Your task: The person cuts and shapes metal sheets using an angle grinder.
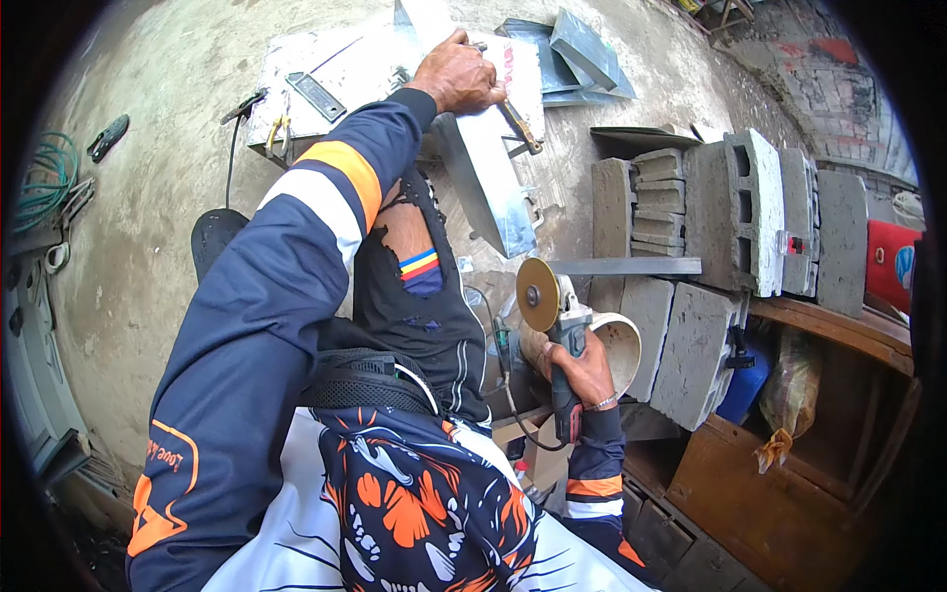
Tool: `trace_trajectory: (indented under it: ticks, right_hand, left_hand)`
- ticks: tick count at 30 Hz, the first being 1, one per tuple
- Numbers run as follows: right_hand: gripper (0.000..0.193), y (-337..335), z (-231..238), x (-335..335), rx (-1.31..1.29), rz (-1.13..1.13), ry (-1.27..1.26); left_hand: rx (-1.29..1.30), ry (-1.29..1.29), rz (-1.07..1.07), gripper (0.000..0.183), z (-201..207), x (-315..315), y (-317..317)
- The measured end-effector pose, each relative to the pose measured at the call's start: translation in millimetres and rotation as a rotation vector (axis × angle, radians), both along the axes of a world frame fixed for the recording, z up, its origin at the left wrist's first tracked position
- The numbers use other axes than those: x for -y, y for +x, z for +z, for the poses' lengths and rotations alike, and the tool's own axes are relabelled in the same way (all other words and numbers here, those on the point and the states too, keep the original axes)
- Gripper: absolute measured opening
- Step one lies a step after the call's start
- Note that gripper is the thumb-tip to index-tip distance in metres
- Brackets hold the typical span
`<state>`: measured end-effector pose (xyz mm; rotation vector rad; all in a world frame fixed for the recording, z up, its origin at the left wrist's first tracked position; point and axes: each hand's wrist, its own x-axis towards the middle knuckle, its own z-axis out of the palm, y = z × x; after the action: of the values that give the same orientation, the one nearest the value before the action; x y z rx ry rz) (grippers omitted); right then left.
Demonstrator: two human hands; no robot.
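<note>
In my right hand is an angle grinder, its body gripped with the fingers wrapped round. A yellowish-brown disc faces up at its far end, apart from the metal. My left hand is closed over a long, shiny sheet-metal channel that slants across the work table's edge. From beneath those fingers sticks a narrow brown-and-metal tool, its kind unclear. The white-topped work table carries a flat metal tool with a slot and yellow-handled pliers.
Folded sheet-metal pieces lie beyond the table. On the right stand grey concrete blocks, with a flat metal bar extending from them. A pale round pipe sits beside the grinder. A green hose lies far left.
</note>
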<state>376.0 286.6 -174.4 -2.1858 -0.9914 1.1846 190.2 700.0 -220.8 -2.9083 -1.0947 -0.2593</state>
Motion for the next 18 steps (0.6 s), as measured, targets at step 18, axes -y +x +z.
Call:
trace_trajectory:
  ticks: [18]
  right_hand:
    - [0.062, 3, 12, -22, 0.099, 0.108, -0.125]
  left_hand:
    - [0.081, -0.024, 0.028, 0.053, -4, -17, -6]
